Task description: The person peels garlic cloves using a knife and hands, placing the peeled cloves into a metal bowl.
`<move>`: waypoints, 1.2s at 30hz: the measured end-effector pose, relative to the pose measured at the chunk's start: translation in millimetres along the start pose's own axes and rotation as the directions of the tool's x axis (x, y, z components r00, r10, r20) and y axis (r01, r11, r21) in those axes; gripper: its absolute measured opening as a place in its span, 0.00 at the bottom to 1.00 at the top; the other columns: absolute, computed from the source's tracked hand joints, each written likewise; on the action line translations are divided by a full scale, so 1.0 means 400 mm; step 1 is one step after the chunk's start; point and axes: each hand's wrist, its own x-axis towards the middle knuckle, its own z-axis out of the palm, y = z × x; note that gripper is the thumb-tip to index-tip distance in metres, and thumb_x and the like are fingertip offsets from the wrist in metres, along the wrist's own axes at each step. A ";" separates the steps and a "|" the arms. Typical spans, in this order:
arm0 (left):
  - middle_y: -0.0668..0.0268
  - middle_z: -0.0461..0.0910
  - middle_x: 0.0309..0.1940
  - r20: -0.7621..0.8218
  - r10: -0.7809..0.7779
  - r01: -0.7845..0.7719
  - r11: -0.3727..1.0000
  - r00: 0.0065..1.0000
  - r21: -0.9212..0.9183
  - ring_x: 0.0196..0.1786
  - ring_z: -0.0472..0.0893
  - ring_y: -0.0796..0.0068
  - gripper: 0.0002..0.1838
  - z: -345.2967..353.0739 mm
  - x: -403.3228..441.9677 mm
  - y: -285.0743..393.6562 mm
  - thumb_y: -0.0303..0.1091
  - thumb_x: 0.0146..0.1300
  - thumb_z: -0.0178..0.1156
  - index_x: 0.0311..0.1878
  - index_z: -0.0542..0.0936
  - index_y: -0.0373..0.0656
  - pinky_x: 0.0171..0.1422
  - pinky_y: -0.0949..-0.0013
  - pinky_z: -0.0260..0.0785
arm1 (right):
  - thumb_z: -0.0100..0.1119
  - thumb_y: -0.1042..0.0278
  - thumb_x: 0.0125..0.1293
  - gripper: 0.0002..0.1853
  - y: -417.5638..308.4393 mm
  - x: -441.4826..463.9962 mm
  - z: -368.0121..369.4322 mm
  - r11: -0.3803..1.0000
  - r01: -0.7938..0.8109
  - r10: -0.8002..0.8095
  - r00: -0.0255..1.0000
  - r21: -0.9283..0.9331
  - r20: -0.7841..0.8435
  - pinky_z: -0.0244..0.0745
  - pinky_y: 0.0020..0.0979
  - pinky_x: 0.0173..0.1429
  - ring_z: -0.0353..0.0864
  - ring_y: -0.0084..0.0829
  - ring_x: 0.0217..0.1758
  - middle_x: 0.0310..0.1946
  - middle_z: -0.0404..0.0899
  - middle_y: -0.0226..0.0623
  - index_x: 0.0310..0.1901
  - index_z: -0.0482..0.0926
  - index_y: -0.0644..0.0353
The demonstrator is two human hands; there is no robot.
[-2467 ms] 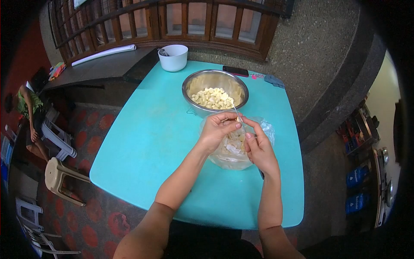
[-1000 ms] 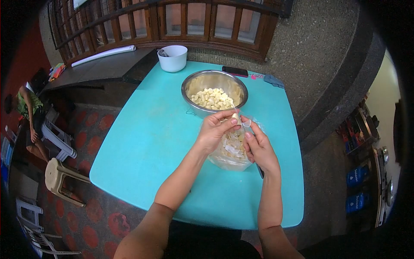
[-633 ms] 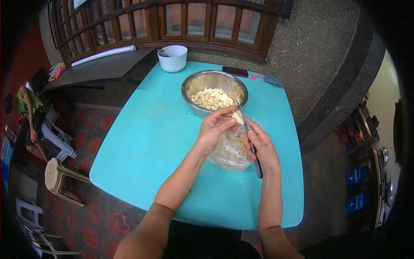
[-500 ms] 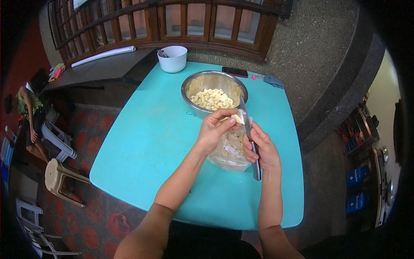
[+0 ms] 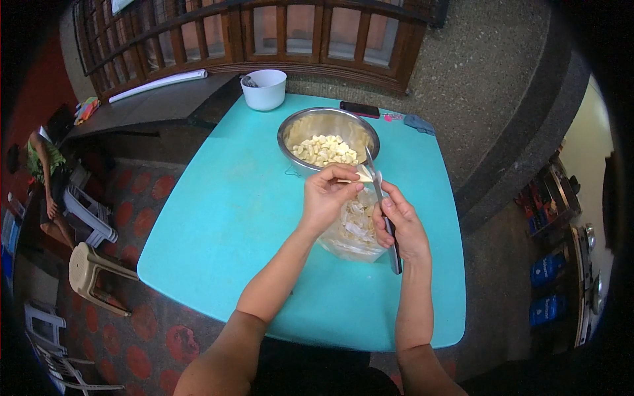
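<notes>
My left hand (image 5: 325, 200) pinches a pale garlic clove (image 5: 363, 174) between thumb and fingertips, with papery skin showing at its end. My right hand (image 5: 405, 229) is closed round the dark handle of a knife (image 5: 378, 190), its blade pointing up and away beside the clove. Whether the edge touches the clove, I cannot tell. Under both hands lies a clear plastic bag (image 5: 356, 248) with papery peels in it, partly hidden by my fingers. Just beyond stands a steel bowl (image 5: 286, 146) holding many peeled cloves (image 5: 323, 150).
The turquoise table (image 5: 218, 218) carries a white bowl (image 5: 265, 92) at its far left corner. A dark phone (image 5: 360, 109) and a bluish cloth (image 5: 419, 124) lie along the far edge. A beige plastic stool (image 5: 84, 267) and a seated person (image 5: 46, 165) are at left.
The knife's blade has swung a little more upright, and its tip sits slightly further left. My left hand has shifted slightly, still pinching the clove. Bowl and bag stay in place.
</notes>
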 end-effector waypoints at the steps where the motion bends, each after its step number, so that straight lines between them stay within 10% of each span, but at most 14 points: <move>1: 0.60 0.79 0.45 -0.004 -0.013 0.013 1.000 1.000 0.006 0.45 0.79 0.76 0.09 -0.002 0.001 0.005 0.17 0.53 0.65 0.37 0.78 0.36 0.51 0.74 0.74 | 0.44 0.62 0.73 0.21 0.000 0.000 -0.002 1.000 -0.005 0.004 1.000 0.031 0.005 0.54 0.19 0.15 0.57 0.15 0.11 0.19 0.64 0.27 0.64 0.61 0.59; 10: 0.64 0.80 0.44 0.125 -0.293 0.316 0.814 0.948 -0.487 0.45 0.80 0.75 0.07 -0.006 -0.004 -0.015 0.25 0.61 0.60 0.43 0.78 0.42 0.54 0.71 0.76 | 0.44 0.63 0.73 0.21 -0.019 -0.013 0.006 1.000 0.024 -0.024 1.000 0.020 -0.002 0.55 0.19 0.15 0.58 0.14 0.12 0.18 0.65 0.26 0.64 0.63 0.60; 22: 0.62 0.77 0.48 0.170 -0.386 0.415 0.745 0.907 -0.522 0.48 0.79 0.77 0.19 0.000 0.000 -0.006 0.33 0.66 0.57 0.58 0.71 0.37 0.55 0.73 0.76 | 0.43 0.66 0.72 0.19 -0.017 -0.013 0.018 0.978 0.039 -0.058 0.994 -0.205 -0.091 0.54 0.17 0.16 0.57 0.11 0.13 0.17 0.63 0.22 0.63 0.66 0.57; 32: 0.60 0.78 0.47 0.134 -0.436 0.453 0.808 0.890 -0.377 0.48 0.80 0.71 0.16 -0.025 0.007 -0.007 0.37 0.67 0.55 0.51 0.75 0.36 0.52 0.67 0.77 | 0.44 0.68 0.72 0.19 -0.024 -0.021 0.017 0.923 0.058 -0.102 0.990 -0.381 -0.098 0.56 0.19 0.21 0.57 0.11 0.18 0.18 0.61 0.20 0.63 0.68 0.55; 36: 0.58 0.79 0.46 0.010 -0.415 0.387 0.839 0.910 -0.382 0.45 0.81 0.67 0.16 -0.029 0.019 0.011 0.39 0.67 0.55 0.51 0.76 0.37 0.50 0.63 0.77 | 0.45 0.69 0.70 0.19 -0.012 -0.022 -0.011 0.707 0.167 -0.282 0.958 -0.687 -0.057 0.68 0.31 0.31 0.74 0.29 0.25 0.23 0.75 0.36 0.61 0.70 0.57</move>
